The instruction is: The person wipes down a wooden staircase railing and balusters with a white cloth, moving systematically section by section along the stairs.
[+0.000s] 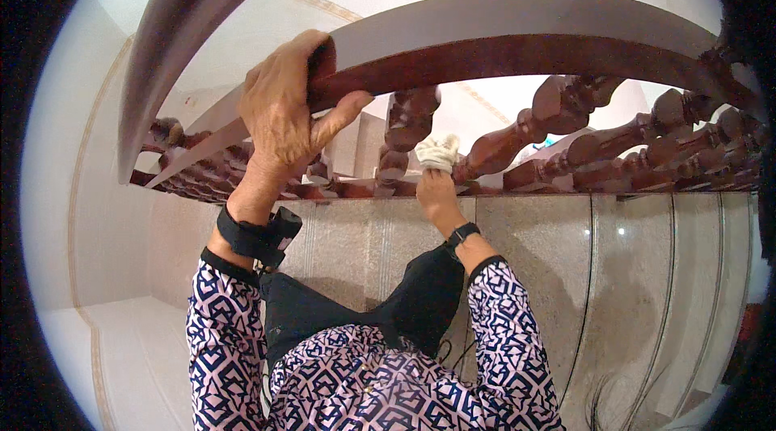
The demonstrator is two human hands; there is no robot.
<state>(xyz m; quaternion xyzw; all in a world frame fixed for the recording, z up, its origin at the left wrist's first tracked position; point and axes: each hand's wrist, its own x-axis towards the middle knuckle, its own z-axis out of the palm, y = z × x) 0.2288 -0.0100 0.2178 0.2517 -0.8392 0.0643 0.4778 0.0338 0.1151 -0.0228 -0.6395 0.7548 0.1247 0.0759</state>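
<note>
My left hand (285,100) is wrapped over the dark wooden handrail (515,18) of a staircase, thumb on the near side. A bunched white cloth (438,153) is in my right hand (435,191), low on the railing. It lies close against the foot of a turned wooden baluster (494,149); whether it touches the wood is hard to tell. Another turned baluster (412,118) stands just left of the cloth. My right fingers are mostly hidden by the cloth.
Polished stone steps (533,285) with dark edge lines spread below me and to the right. More turned balusters (636,134) run along the right side. A thick curved rail (182,37) rises at the left, near a pale wall (115,237) with a patterned border.
</note>
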